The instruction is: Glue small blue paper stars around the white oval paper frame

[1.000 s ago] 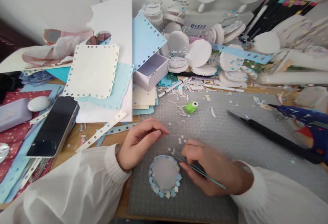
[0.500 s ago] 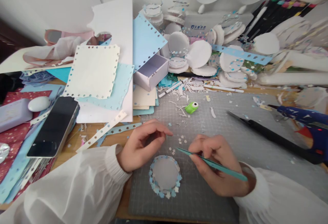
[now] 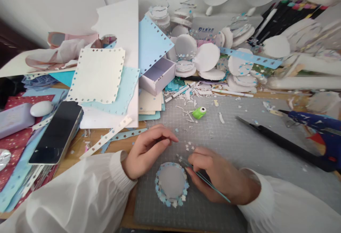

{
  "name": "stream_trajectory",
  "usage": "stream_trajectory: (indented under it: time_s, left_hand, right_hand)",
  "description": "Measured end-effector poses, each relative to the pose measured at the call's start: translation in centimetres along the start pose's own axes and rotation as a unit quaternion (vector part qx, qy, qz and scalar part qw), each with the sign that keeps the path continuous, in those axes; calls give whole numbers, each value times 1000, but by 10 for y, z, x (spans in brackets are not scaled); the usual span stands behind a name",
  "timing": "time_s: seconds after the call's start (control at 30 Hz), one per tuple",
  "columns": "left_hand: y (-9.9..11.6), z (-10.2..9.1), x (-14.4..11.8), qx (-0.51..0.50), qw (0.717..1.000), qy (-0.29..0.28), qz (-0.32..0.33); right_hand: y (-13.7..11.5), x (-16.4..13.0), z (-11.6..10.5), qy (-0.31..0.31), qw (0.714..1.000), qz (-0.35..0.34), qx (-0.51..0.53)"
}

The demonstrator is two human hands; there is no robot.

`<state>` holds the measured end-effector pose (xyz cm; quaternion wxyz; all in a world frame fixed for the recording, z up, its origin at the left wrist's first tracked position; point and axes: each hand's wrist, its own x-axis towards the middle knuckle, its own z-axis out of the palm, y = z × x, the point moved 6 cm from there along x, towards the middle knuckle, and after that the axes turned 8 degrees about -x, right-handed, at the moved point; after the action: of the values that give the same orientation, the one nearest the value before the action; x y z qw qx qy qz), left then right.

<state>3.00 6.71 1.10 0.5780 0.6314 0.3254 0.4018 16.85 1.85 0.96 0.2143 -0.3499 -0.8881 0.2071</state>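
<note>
In my right hand are teal tweezers, pinched between thumb and fingers, with their tips near a few tiny white paper flowers. Whether the tips hold a flower I cannot tell, as they are blurred. A round white disc lies on the grey cutting mat, ringed with small blue and white paper flowers. My left hand rests just above and left of the disc, fingers loosely curved and apart, holding nothing.
A green flower punch stands among paper scraps. To the right lie a black-handled knife and a blue glue gun. Left are a phone and punched paper sheets. Several white discs crowd the back beside a small drawer box.
My right hand has shifted slightly left and turned, bringing the tweezer tips down and left, closer to the disc's upper right edge. My left hand has barely moved.
</note>
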Motion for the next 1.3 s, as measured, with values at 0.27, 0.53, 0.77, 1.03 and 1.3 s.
stream_trajectory:
  time_s: [0.27,0.53,0.77,1.03,1.3]
  left_hand:
    - [-2,0,0,10,1000,-4,10]
    - [0,13,-1,35,996,-73,27]
    - [-1,10,0,28,998,-48,14]
    - [1,9,1,14,999,-38,8]
    - [-2,9,-1,16,999,-44,7]
  right_hand:
    - [10,-8,-7,110,977,69,169]
    - [28,-9,-6,191,841,213,459]
    - [28,-10,-1,192,828,219,479]
    - [26,-11,-6,201,844,204,453]
    - [19,-8,-13,189,881,173,399]
